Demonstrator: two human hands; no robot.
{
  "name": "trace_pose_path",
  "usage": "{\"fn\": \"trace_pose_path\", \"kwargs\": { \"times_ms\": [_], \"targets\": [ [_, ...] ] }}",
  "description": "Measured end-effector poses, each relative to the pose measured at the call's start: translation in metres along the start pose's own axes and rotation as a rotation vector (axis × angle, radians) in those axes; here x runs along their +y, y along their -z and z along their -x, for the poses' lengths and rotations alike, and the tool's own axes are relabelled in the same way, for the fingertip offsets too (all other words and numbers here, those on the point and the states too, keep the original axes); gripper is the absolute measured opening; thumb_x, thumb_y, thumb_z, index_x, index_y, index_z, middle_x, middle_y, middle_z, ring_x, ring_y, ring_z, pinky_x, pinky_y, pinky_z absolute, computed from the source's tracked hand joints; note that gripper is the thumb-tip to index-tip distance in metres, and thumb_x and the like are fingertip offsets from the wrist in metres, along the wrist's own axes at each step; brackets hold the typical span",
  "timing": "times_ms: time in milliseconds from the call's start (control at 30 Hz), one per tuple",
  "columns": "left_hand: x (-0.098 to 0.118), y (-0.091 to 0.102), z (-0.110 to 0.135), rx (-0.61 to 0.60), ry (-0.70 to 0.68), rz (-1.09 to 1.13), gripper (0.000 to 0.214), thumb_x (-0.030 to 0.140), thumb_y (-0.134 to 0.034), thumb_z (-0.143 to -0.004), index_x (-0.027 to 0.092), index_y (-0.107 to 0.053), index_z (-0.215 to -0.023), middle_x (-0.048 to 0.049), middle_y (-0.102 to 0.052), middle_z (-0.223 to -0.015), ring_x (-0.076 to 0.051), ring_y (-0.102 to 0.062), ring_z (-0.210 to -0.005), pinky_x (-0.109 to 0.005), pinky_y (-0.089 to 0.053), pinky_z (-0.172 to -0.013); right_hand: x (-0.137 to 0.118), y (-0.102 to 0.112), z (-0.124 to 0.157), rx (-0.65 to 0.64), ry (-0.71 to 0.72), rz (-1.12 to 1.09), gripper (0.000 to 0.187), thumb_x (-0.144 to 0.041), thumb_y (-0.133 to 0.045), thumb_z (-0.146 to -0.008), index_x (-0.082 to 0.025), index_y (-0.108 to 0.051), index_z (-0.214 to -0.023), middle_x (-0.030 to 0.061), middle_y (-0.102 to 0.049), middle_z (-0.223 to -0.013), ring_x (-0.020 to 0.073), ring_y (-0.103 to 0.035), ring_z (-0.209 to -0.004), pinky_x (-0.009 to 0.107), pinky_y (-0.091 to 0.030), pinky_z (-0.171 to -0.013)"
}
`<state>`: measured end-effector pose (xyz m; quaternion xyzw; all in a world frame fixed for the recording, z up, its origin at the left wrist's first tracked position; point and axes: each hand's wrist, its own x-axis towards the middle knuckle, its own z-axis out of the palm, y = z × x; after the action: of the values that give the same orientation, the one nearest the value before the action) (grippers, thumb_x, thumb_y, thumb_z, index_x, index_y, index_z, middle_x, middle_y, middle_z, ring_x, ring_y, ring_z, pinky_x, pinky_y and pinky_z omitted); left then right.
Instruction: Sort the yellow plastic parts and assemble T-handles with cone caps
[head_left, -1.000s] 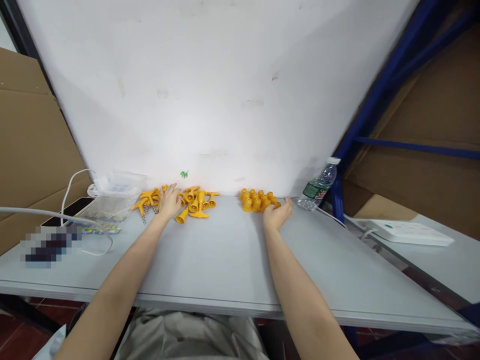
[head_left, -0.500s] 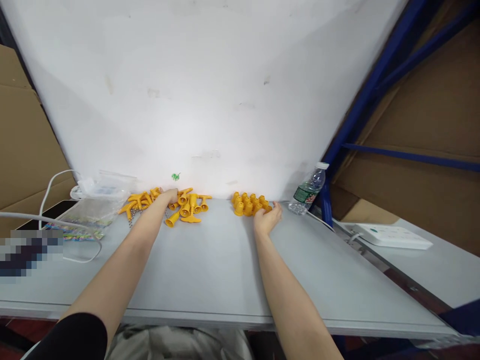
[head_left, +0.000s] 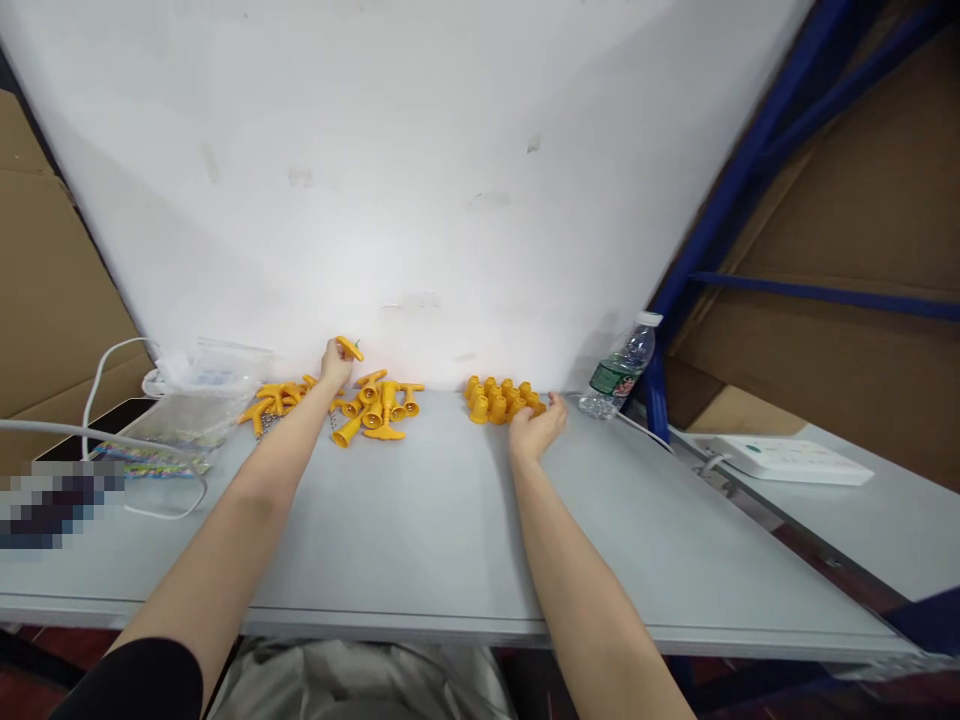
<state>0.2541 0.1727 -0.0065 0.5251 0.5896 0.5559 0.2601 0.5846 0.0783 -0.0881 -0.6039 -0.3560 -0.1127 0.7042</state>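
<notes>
My left hand (head_left: pixel 337 365) is raised above the left-hand heap, its fingers closed on a yellow T-shaped handle (head_left: pixel 349 348). Below it lie several more yellow handles (head_left: pixel 277 397) with bits of metal chain. To their right are T-shaped pieces with flared, hollow cone ends (head_left: pixel 373 413), lying in different directions. Several yellow cup-like caps (head_left: pixel 497 407) stand upright in close rows, further right. At their right front corner rests my right hand (head_left: pixel 536 430), thumb and fingers apart, curved around the group's edge; whether it touches the caps I cannot tell.
A plastic bottle (head_left: pixel 621 368) leans at the back right by a blue metal post (head_left: pixel 655 395). Clear plastic bags (head_left: pixel 191 415) and a white cable (head_left: pixel 166 515) lie at the left. A white power strip (head_left: pixel 795 460) sits on the surface to the right. The white wall (head_left: pixel 450 200) rises behind.
My left hand has lifted up from the heap with a yellow T-shaped handle in it. The right hand stays beside the caps. The view has shifted slightly.
</notes>
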Motion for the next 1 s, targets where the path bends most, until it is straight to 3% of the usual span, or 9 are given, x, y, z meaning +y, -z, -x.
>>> {"fn": "trace_pose_path", "kwargs": {
  "times_ms": [67,133,200,300,400,567,700,833,1000],
  "targets": [
    [0.011,0.000,0.006,0.083,0.027,0.145,0.039,0.000,-0.054,-0.079,0.020,-0.046,-0.112,-0.0020,-0.061,-0.098,-0.011,-0.063,-0.094,-0.028,-0.049,-0.089,-0.004,0.001,0.000,-0.010,0.036,0.033,0.042,-0.013,-0.038,-0.069,-0.019,-0.045,-0.110,0.0140,-0.054,-0.120,0.0301,-0.045,-0.127,0.061,-0.027,-0.108],
    [0.020,0.004,0.018,0.136,0.093,0.451,0.049,0.000,-0.055,-0.080,0.023,-0.041,-0.120,-0.0008,-0.061,-0.098,-0.010,-0.064,-0.090,-0.028,-0.051,-0.087,-0.010,0.001,0.001,-0.036,0.092,0.062,0.044,-0.013,-0.036,-0.070,-0.018,-0.045,-0.114,0.0158,-0.053,-0.124,0.0291,-0.045,-0.128,0.060,-0.028,-0.108],
    [0.026,0.011,0.035,0.126,0.157,0.694,0.052,0.001,-0.058,-0.080,0.026,-0.040,-0.122,0.0000,-0.061,-0.096,-0.010,-0.065,-0.089,-0.028,-0.052,-0.085,-0.019,0.000,0.003,-0.080,0.162,0.077,0.044,-0.014,-0.035,-0.074,-0.017,-0.046,-0.117,0.0178,-0.053,-0.128,0.0282,-0.046,-0.128,0.058,-0.028,-0.109],
    [0.027,0.024,0.065,0.073,0.205,0.851,0.042,0.005,-0.058,-0.082,0.026,-0.045,-0.115,-0.0019,-0.063,-0.098,-0.013,-0.066,-0.098,-0.028,-0.051,-0.086,-0.039,-0.003,0.012,-0.183,0.292,0.076,0.040,-0.017,-0.036,-0.081,-0.016,-0.048,-0.119,0.0192,-0.054,-0.130,0.0275,-0.048,-0.127,0.059,-0.022,-0.112],
    [0.021,0.034,0.092,0.007,0.235,0.884,0.039,0.009,-0.060,-0.082,0.027,-0.046,-0.113,-0.0050,-0.065,-0.103,-0.017,-0.064,-0.109,-0.029,-0.050,-0.089,-0.070,-0.009,0.031,-0.358,0.435,0.032,0.034,-0.022,-0.035,-0.088,-0.016,-0.053,-0.117,0.0187,-0.059,-0.126,0.0267,-0.051,-0.125,0.059,-0.019,-0.114],
    [0.016,0.034,0.123,-0.067,0.217,0.957,0.036,0.010,-0.061,-0.079,0.027,-0.046,-0.107,-0.0048,-0.065,-0.105,-0.017,-0.062,-0.114,-0.032,-0.047,-0.094,-0.120,-0.010,0.073,-0.876,0.608,-0.062,0.035,-0.036,-0.041,-0.094,-0.019,-0.056,-0.121,0.0155,-0.064,-0.124,0.0276,-0.054,-0.123,0.065,-0.011,-0.114],
    [0.018,0.026,0.138,-0.216,0.139,0.997,0.031,0.012,-0.060,-0.078,0.026,-0.044,-0.101,-0.0041,-0.066,-0.104,-0.018,-0.061,-0.116,-0.033,-0.047,-0.094,-0.134,-0.008,0.091,-1.043,0.644,-0.064,0.040,-0.040,-0.043,-0.095,-0.019,-0.055,-0.126,0.0164,-0.061,-0.129,0.0292,-0.052,-0.126,0.070,-0.007,-0.112],
    [0.015,0.023,0.142,-0.308,-0.016,0.831,0.026,0.021,-0.057,-0.082,0.027,-0.043,-0.103,-0.0044,-0.066,-0.111,-0.019,-0.060,-0.118,-0.036,-0.048,-0.095,-0.130,-0.011,0.093,-1.121,0.655,-0.018,0.033,-0.033,-0.043,-0.094,-0.020,-0.058,-0.121,0.0140,-0.068,-0.116,0.0287,-0.059,-0.113,0.071,-0.011,-0.111],
    [0.003,0.037,0.136,-0.260,-0.457,-0.006,0.026,0.030,-0.052,-0.087,0.023,-0.055,-0.112,-0.0086,-0.064,-0.117,-0.024,-0.059,-0.116,-0.043,-0.044,-0.102,-0.122,-0.012,0.085,-1.023,0.666,0.054,0.029,-0.023,-0.047,-0.090,-0.020,-0.059,-0.117,0.0128,-0.068,-0.113,0.0286,-0.061,-0.108,0.070,-0.014,-0.111]
  ]
}}
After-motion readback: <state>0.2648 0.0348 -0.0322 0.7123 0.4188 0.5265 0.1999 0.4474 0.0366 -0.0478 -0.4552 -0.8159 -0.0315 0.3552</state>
